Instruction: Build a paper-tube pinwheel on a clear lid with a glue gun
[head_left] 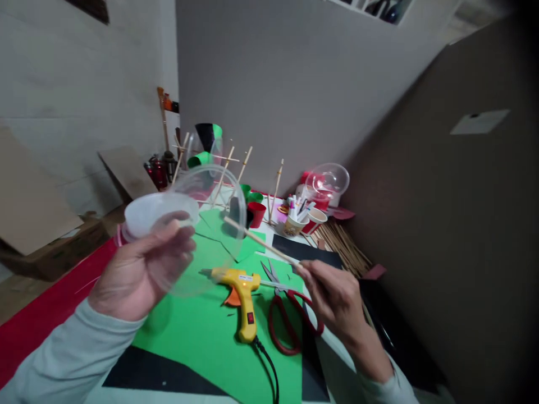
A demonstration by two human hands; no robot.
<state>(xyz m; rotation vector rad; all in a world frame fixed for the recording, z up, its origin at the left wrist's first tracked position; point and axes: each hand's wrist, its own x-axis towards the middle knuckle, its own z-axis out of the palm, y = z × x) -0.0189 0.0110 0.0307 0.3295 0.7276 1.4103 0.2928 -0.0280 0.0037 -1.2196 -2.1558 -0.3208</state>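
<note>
My left hand point(143, 269) holds a clear plastic dome-shaped container point(206, 219) up above the table, its opening facing right. My right hand point(332, 297) pinches a thin wooden stick point(256, 240) whose far end points toward the container's rim. Below both hands a yellow glue gun point(244, 297) lies on a green foam sheet point(202, 336), and red-handled scissors point(286, 320) lie just right of the gun.
Upright wooden stick frames point(236, 174), red and green cups point(256, 210), a cup of markers point(295, 221), another clear dome point(328, 179) and a bundle of sticks point(345, 247) crowd the far table. Black sheets point(307, 252) lie nearby. A grey wall stands to the right.
</note>
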